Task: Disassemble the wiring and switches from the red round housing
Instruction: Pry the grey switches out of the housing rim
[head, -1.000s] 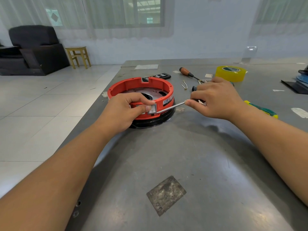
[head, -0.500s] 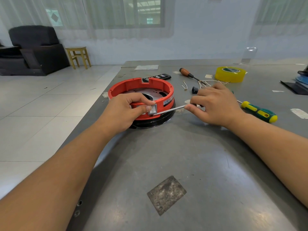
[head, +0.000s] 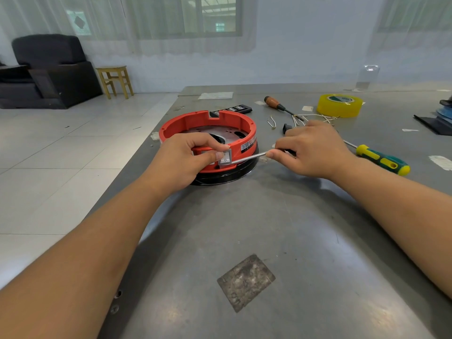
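Right now I'm prying the rocker switch (head: 225,158) out of the near wall of the red round housing (head: 208,140), which sits on a black base near the left edge of the metal table (head: 281,228). Left hand (head: 186,157) is clamped over the housing wall, thumb pressing beside the switch face, fingers curled over the rim. Right hand (head: 315,149) is closed round a thin metal blade tool (head: 249,158); its tip is at the switch's right edge, handle hidden in the palm.

How I'd do it: keep the blade flat against the wall, work the tip under the bezel flange, lever gently outward. Probably there are snap tabs, so free one side, then the other. The thumb should brace the housing, not sit on the switch itself, or it fights the pry. Slip risk: the blade points toward my left thumb.

Room: plenty of bare table toward me. Right side is cluttered: green-yellow screwdriver (head: 381,160) just behind my right wrist, loose wires (head: 315,117), wood-handled tool (head: 277,104), yellow tape roll (head: 339,105) further back. The left table edge is close to the housing, so I shouldn't push it that way.
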Demonstrator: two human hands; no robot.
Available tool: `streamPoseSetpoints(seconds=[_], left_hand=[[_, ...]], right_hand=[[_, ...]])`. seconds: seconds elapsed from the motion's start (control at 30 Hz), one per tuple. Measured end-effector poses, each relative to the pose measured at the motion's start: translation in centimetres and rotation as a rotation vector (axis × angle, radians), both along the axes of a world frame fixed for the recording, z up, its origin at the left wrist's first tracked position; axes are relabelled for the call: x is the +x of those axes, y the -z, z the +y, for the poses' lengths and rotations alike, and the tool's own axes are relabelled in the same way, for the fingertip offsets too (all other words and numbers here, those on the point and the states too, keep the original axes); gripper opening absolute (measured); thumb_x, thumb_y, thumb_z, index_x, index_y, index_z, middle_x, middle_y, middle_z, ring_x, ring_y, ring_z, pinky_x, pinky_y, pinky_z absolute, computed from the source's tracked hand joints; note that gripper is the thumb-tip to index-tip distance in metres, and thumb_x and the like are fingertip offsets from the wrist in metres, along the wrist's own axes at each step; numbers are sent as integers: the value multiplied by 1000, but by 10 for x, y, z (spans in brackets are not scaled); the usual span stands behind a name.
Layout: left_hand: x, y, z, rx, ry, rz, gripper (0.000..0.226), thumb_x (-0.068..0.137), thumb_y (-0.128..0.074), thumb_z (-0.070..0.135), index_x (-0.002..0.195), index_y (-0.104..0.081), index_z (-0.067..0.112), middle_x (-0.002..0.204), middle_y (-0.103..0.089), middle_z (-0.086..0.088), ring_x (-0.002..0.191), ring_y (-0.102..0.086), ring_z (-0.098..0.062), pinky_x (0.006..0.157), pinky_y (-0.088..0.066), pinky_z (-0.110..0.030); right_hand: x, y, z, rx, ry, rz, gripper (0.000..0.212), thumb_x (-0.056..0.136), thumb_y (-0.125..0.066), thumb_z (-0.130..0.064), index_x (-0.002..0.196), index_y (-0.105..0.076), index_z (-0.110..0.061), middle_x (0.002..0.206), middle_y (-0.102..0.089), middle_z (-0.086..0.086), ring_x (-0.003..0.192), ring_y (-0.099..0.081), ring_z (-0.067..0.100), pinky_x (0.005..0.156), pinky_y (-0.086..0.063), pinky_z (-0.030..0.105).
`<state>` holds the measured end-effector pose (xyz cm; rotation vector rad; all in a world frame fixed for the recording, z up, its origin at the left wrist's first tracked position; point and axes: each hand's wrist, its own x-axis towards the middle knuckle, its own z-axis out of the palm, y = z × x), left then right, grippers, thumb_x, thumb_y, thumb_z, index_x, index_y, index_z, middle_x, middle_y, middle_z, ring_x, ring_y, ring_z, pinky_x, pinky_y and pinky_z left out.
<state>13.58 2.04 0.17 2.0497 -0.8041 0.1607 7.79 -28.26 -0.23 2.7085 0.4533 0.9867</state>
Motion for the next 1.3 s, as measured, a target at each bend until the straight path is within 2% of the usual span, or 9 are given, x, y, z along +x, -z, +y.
streamPoseSetpoints(seconds=[0.1,0.37,0.43,0.53,0.63,0.77,0.93,1.17,1.3], left_hand=[[-1,-1,0,4,-2,12,17,95,-76,27,105,-81,41,104,-67,32,95,-51,32,80,-47,-9],[-1,-3,0,15,14,24,16,95,-75,30,105,-80,42,105,-67,33,97,-52,31,80,-47,-8],[-1,-2,1,15,16,26,16,95,-75,31,103,-79,44,104,-67,34,99,-53,28,80,-47,-8],[-2,-1,2,4,35,23,16,95,-75,32,103,-79,45,109,-69,32,107,-57,18,92,-50,-16],[-2,0,3,3,55,5,17,95,-76,31,102,-79,46,105,-69,39,103,-53,26,96,-49,-18],[-2,0,4,2,75,-16,18,95,-76,29,102,-77,46,103,-64,48,104,-54,26,95,-48,-18],[-1,1,2,-10,71,-10,19,94,-77,30,102,-78,47,103,-67,43,106,-55,23,96,-51,-20],[0,2,3,4,67,-24,21,94,-76,32,100,-76,52,105,-67,39,107,-52,25,95,-49,-19],[1,3,3,21,67,-33,19,94,-76,33,103,-76,50,100,-60,53,104,-50,30,94,-47,-16]], right_hand=[[-2,9,0,-12,-7,-107,50,103,-42,-56,82,-74,-24,69,-61,-1,60,-50,22,67,-43,38],[-3,20,0,18,20,-274,50,103,-44,-61,90,-75,-25,89,-64,2,81,-59,25,87,-36,42],[-3,21,1,24,35,-264,50,103,-44,-62,90,-75,-25,88,-63,1,82,-59,24,86,-37,42],[-5,23,4,27,41,-207,52,102,-42,-62,83,-74,-26,76,-62,-2,72,-59,23,78,-36,38],[-6,25,6,24,45,-151,53,102,-40,-60,75,-69,-25,63,-59,-5,59,-53,23,68,-38,34],[-6,23,8,35,52,-81,58,103,-34,-62,70,-63,-24,60,-58,-6,54,-37,17,64,-41,35],[-4,24,5,19,19,-170,54,103,-39,-61,80,-72,-24,70,-60,-2,64,-55,24,71,-37,35],[-4,25,4,21,17,-235,49,103,-45,-61,90,-73,-24,89,-62,1,81,-58,24,85,-36,41],[-5,24,6,43,43,-195,49,102,-43,-62,90,-72,-25,91,-60,0,85,-57,23,88,-36,42]])
